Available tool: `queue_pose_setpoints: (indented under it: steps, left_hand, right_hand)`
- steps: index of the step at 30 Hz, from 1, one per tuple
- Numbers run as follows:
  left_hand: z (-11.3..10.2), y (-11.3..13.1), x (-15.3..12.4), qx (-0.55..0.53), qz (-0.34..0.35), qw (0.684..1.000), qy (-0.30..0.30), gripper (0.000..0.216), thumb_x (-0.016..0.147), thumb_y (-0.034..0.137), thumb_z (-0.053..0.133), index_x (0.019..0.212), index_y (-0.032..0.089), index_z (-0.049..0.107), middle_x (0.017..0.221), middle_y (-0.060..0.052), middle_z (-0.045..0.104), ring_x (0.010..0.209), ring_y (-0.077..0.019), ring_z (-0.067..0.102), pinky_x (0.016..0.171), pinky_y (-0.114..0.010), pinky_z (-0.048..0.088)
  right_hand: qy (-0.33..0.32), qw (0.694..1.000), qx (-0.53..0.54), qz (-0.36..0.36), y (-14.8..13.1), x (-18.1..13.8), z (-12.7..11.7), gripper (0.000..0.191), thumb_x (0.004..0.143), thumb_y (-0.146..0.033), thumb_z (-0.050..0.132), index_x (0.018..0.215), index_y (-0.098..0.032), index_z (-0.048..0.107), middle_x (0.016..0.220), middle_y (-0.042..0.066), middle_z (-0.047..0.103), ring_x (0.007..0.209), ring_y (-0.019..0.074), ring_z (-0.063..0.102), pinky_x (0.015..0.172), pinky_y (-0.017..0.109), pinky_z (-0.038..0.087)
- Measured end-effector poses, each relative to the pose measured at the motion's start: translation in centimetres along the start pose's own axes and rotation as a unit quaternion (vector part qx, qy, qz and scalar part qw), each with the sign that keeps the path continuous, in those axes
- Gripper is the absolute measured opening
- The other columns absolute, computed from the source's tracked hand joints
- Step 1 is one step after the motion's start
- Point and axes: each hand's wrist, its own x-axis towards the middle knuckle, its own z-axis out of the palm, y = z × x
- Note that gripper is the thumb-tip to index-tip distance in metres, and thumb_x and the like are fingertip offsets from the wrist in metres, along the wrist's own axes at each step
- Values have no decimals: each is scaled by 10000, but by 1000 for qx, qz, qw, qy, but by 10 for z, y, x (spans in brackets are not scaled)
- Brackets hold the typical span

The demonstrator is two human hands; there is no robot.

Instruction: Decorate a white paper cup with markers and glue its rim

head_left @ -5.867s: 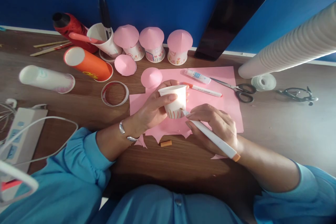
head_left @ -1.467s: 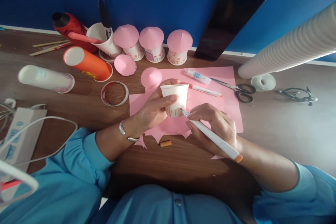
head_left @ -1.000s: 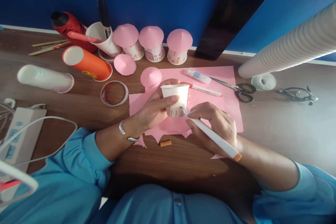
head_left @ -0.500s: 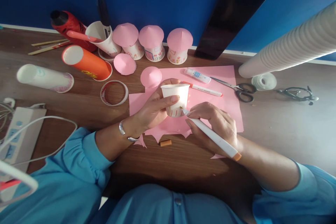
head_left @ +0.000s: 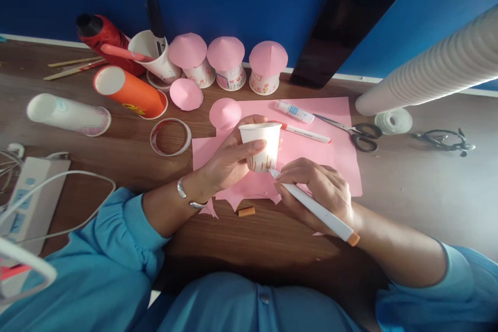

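Observation:
A white paper cup (head_left: 271, 146) is gripped in my left hand (head_left: 229, 158), its wider rim upward and my thumb across its side. Short orange and yellowish strokes run around the cup's lower part. My right hand (head_left: 321, 187) is closed around a white marker (head_left: 317, 211) with an orange end, its tip at the cup's lower edge. Beneath both hands lies pink paper (head_left: 327, 161) with scalloped cut edges. An orange marker cap (head_left: 246, 211) rests on the wood below the cup.
Behind stand several decorated cups with pink cone tops (head_left: 268, 59). A glue stick (head_left: 294, 112), a red-tipped marker (head_left: 307, 133) and scissors (head_left: 361, 132) lie on or beside the paper. A tape roll (head_left: 170, 137) is left; a stack of cups (head_left: 424, 70) leans right.
The marker tip has moved slightly down and left along the cup to its lower edge. Another yellowish stroke shows there. My left hand keeps holding the cup.

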Motion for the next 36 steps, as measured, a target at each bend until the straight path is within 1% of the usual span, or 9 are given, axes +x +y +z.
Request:
queue_pose_setpoints:
  steps: [3, 8, 14, 19, 23, 25, 28, 30, 36]
  left_hand:
    - [0, 0, 0, 3, 2, 1000, -3, 588, 845, 386, 906, 1355, 300, 626, 1052, -44, 757, 1101, -267, 716, 725, -307, 554]
    - [-1, -1, 1, 17, 0, 1000, -8, 601, 851, 432, 894, 1368, 302, 616, 1277, -88, 759, 1198, -303, 710, 719, -308, 564]
    - [-1, 1, 1, 18, 3, 1000, -10, 647, 843, 440, 888, 1411, 301, 610, 1331, -98, 756, 1103, -289, 743, 745, -342, 585]
    - [-3, 1, 1, -1, 16, 1000, 12, 721, 771, 535, 943, 1374, 300, 626, 1309, -85, 764, 1115, -290, 749, 861, -385, 599]
    - [-2, 1, 2, -15, 15, 999, 28, 728, 774, 515, 953, 1388, 305, 625, 1377, -78, 747, 1125, -274, 753, 937, -398, 589]
    - [-1, 2, 3, -19, 13, 999, 28, 745, 783, 496, 947, 1423, 302, 620, 1316, -79, 771, 1107, -273, 757, 899, -376, 584]
    - [1, 5, 3, -31, 7, 999, 14, 792, 776, 442, 948, 1475, 290, 609, 1090, -50, 805, 992, -253, 767, 780, -326, 572]
    - [1, 5, 3, -40, 5, 999, 9, 837, 766, 402, 955, 1512, 304, 590, 1018, -21, 799, 935, -232, 764, 743, -308, 572]
    - [0, 7, 2, -37, 2, 999, 3, 812, 816, 441, 908, 1546, 309, 578, 1170, -65, 812, 990, -250, 773, 790, -332, 600]
  right_hand:
    - [-10, 1000, 7, -2, 0, 0, -1, 166, 967, -74, 664, 994, -232, 622, 787, -3, 754, 678, 155, 771, 562, 252, 620]
    - [-13, 1000, 22, 0, -1, -1, 0, 193, 959, -52, 649, 998, -238, 616, 770, -8, 748, 676, 158, 769, 547, 259, 604]
    - [4, 999, 44, 6, -5, -1, -5, 217, 950, -53, 661, 1035, -246, 606, 763, -6, 726, 649, 166, 755, 534, 274, 609]
    - [29, 998, 62, 16, -4, 1, -8, 234, 953, -69, 667, 1073, -261, 609, 791, 0, 721, 673, 178, 754, 530, 286, 610]
    - [28, 997, 66, 21, -2, 1, -7, 219, 956, -67, 666, 1077, -240, 605, 803, 9, 715, 694, 172, 752, 575, 285, 626]
    - [27, 997, 61, 25, -1, 0, -6, 219, 954, -64, 669, 1072, -237, 606, 806, 6, 716, 697, 168, 751, 584, 280, 625]
    - [32, 998, 57, 24, -1, -1, -6, 218, 951, -65, 672, 1063, -241, 610, 804, -4, 715, 694, 167, 751, 581, 272, 615]
    - [33, 997, 59, 23, 0, -1, -6, 210, 950, -68, 676, 1057, -237, 612, 808, -3, 716, 697, 166, 752, 586, 269, 613]
    - [40, 997, 69, 13, 2, 0, -6, 210, 939, -55, 684, 1057, -216, 618, 809, 8, 710, 710, 168, 755, 621, 274, 625]
